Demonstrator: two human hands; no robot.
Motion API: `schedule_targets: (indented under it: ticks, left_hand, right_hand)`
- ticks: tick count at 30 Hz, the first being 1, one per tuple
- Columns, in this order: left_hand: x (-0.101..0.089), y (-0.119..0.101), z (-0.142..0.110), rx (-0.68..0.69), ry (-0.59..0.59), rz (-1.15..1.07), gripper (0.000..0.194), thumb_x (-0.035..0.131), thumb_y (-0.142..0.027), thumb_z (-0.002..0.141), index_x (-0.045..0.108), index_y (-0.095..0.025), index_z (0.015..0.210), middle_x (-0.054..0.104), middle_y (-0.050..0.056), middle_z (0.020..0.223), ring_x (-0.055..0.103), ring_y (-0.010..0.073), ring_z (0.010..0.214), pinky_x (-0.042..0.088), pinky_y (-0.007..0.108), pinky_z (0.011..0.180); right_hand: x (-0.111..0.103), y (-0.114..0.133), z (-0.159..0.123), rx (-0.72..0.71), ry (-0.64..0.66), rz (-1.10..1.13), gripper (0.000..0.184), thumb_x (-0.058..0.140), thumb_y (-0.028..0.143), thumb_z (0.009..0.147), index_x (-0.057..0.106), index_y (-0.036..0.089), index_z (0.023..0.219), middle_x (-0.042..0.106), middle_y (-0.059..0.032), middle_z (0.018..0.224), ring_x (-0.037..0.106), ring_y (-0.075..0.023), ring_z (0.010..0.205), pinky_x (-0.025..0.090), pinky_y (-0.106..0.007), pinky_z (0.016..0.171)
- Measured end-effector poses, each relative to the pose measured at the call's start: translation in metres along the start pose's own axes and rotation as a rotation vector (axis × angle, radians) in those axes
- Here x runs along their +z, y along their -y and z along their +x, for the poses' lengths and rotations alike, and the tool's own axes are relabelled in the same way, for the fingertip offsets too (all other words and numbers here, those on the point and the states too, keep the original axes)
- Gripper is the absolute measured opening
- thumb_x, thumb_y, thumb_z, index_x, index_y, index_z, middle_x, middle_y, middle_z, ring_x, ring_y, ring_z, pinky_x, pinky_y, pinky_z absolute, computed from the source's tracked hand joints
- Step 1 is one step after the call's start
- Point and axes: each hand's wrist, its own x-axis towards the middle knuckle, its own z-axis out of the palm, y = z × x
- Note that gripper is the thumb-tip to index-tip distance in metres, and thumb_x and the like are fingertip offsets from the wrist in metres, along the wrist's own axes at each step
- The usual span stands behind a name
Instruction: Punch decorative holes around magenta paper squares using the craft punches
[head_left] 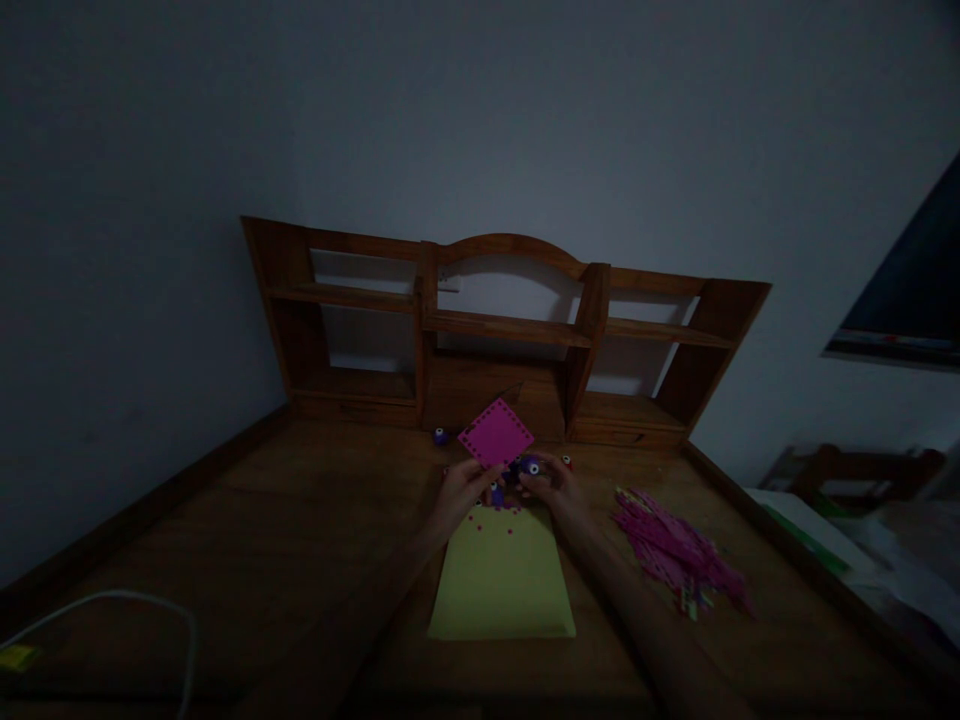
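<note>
- Two bare hands at work over a brown wooden desk (300, 560), both out ahead of the person
- Left hand (462, 490): pinching a square bright-pink paper sheet with dots along its edges (495, 436) near its bottom corner
- Sheet is up between the hands, on the left hand's side, turned like a diamond: one corner up toward the shelf, one down at the fingers, two out to the sides. Sides look near equal, so no clear long axis
- Dots run along the upper-left and upper-right edges, middle is plain pink
- Right hand (553, 484): fingers closed round a rounded purple piece with a white eye-like spot (527, 466), just beside the sheet's lower right; can't tell if they touch
- Four-sided pale yellow sheet (502, 590) flat below the hands, small round pink bits (510, 531) near its far edge
- Loose heap of pink and yellow strips (675, 550) on the desk, right of the right forearm
- Containers: brown wooden shelf unit (510, 328) at the back, three open bays, arched top on the middle one, drawers under the outer two look closed
</note>
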Motion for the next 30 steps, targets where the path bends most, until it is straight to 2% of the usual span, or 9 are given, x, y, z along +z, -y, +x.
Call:
schedule_targets:
  ticks: [4,9,19,30]
  left_hand:
    - [0.000,0.005,0.002,0.021,-0.019,0.006,0.044,0.071,-0.055,0.070,0.063,-0.012,0.073,0.057,-0.001,0.057,0.049,0.0091,0.044,0.036,0.021,0.044]
    - [-0.001,0.014,0.006,0.056,-0.049,0.080,0.045,0.067,-0.057,0.074,0.061,-0.012,0.069,0.056,-0.001,0.055,0.048,0.0093,0.042,0.034,0.021,0.042]
    - [0.006,0.000,-0.003,0.105,-0.051,0.206,0.046,0.062,-0.058,0.078,0.060,-0.014,0.065,0.052,-0.002,0.049,0.045,0.0095,0.042,0.032,0.020,0.042]
    - [0.001,0.009,0.000,0.158,-0.126,0.298,0.045,0.056,-0.056,0.083,0.060,-0.015,0.065,0.055,-0.001,0.049,0.050,0.0120,0.045,0.034,0.022,0.047]
  right_hand:
    - [0.004,0.005,-0.005,0.052,0.082,0.045,0.045,0.079,0.037,0.070,0.059,0.023,0.109,0.069,-0.0059,0.098,0.070,-0.0213,0.077,0.056,-0.037,0.072]
    - [0.006,0.003,-0.004,0.053,0.109,0.037,0.048,0.080,0.037,0.068,0.058,0.026,0.109,0.068,-0.0057,0.106,0.070,-0.0224,0.080,0.057,-0.037,0.072]
    - [0.010,-0.003,-0.002,0.046,0.126,0.044,0.045,0.084,0.032,0.062,0.057,0.023,0.097,0.069,-0.0019,0.092,0.067,-0.0176,0.068,0.054,-0.031,0.062]
    - [0.009,0.000,-0.005,0.053,0.158,0.048,0.047,0.084,0.029,0.062,0.058,0.024,0.101,0.067,-0.0039,0.102,0.067,-0.0191,0.074,0.054,-0.032,0.064]
